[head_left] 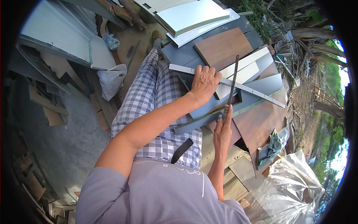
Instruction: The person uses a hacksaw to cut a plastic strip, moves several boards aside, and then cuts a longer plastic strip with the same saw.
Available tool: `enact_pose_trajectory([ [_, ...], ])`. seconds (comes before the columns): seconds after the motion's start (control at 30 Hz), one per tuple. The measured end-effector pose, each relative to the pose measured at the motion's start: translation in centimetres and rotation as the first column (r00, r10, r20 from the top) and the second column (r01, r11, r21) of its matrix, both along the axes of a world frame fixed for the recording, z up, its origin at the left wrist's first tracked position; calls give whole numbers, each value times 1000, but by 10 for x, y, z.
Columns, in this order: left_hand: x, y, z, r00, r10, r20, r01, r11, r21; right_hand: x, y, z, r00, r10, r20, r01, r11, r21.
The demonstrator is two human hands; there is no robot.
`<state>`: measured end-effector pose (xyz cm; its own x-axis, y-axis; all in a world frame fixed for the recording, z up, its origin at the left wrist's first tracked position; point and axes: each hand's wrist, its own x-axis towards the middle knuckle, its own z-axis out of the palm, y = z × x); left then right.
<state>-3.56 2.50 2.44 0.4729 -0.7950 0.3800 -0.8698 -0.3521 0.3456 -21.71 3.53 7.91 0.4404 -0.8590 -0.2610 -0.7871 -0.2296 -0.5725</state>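
My left hand (205, 84) is closed over a long, narrow pale strip (257, 92) with dark cross lines along it. The strip slants over the stacked boards, from beside my legs to the lower right. In my right hand (223, 128) is a long, narrow dark blade (235, 76) with a small hole near its tip. Its tip points up and away from me, and the blade crosses the strip in this view. Just in front of my right hand, a grey-blue board (201, 122) lies near my lap. A brown wood-grain panel (223, 46) rests beyond my left hand.
White panels (194, 16) are stacked at the far end. More boards and a white bag (112, 82) stand to my left on the concrete floor (89, 143). Clear plastic sheeting (287, 183) lies at lower right, near a crumpled cloth (276, 143). Dry brush borders the right side.
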Motion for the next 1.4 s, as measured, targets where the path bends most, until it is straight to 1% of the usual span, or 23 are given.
enact_pose_trajectory([
  [0.03, -1, 0, 0, 1000, -3, 2, 3, 1000, 15, -9, 5, -6, 998, 48, 42, -44, 995, -92],
  [0.13, -1, -2, -3, 1000, -14, -23, 14, 1000, -4, -30, 19, -15, 997, 57, 50, -50, 990, -135],
  [0.17, -1, -2, -2, 999, -21, -26, 21, 1000, -3, -33, 22, -16, 998, 46, 45, -40, 993, -112],
  [0.3, -1, -2, -2, 1000, -14, -7, 14, 1000, 6, -22, 16, -12, 997, 58, 41, -53, 991, -120],
  [0.37, 0, -2, -3, 1000, -8, -9, 8, 1000, 3, -6, 7, -2, 999, 22, 43, -20, 999, -45],
  [0.4, 0, -2, -2, 1000, -5, -2, 6, 1000, 19, -5, 4, -2, 999, 29, 46, -27, 999, -45],
  [0.47, 0, -2, -3, 1000, 0, 6, -1, 999, 33, -6, -3, -6, 998, 63, 11, -61, 991, -117],
  [0.5, 0, -2, -3, 1000, 4, 3, -4, 1000, 7, -8, -3, -7, 998, 66, 11, -64, 991, -119],
  [0.6, 0, -3, -4, 1000, -4, -23, 3, 1000, -18, -23, 8, -14, 998, 66, 14, -64, 988, -139],
  [0.67, -1, -3, -4, 999, -17, -45, 16, 1000, -15, -32, 16, -20, 995, 90, 53, -78, 977, -199],
  [0.7, -1, -3, -5, 999, -13, -32, 12, 1000, -15, -33, 17, -20, 995, 85, 51, -74, 977, -198],
  [0.77, -1, -3, -4, 1000, -8, -16, 8, 1000, -18, -32, 19, -18, 1000, 15, 10, -14, 996, -90],
  [0.9, 0, -3, -4, 1000, -2, -8, 1, 1000, -17, -7, 7, -8, 996, 49, 71, -40, 992, -122],
  [0.97, 0, -2, -3, 1000, 2, -1, -2, 1000, -7, 0, 0, -3, 999, -4, 54, 5, 1000, -25],
  [1.0, 0, -2, -3, 1000, -1, -12, 0, 1000, -12, 0, 0, -4, 998, 0, 56, 1, 1000, -26],
  [1.07, 0, -2, -3, 1000, -6, -26, 5, 1000, -16, -7, 3, -9, 993, 67, 94, -52, 988, -149],
  [1.27, -1, -3, -5, 1000, -9, -17, 8, 999, -43, -31, 21, -18, 1000, 1, 19, 1, 997, -72],
  [1.3, -1, -3, -5, 1000, -8, -15, 7, 999, -44, -29, 20, -18, 1000, 0, 20, 2, 997, -72],
  [1.37, 0, -3, -4, 1000, 0, -9, 0, 999, -48, -21, 15, -19, 994, 52, 92, -38, 989, -143],
  [1.4, -1, -4, -5, 1000, 0, -13, 0, 999, -37, -17, 12, -18, 994, 57, 96, -43, 989, -144],
])
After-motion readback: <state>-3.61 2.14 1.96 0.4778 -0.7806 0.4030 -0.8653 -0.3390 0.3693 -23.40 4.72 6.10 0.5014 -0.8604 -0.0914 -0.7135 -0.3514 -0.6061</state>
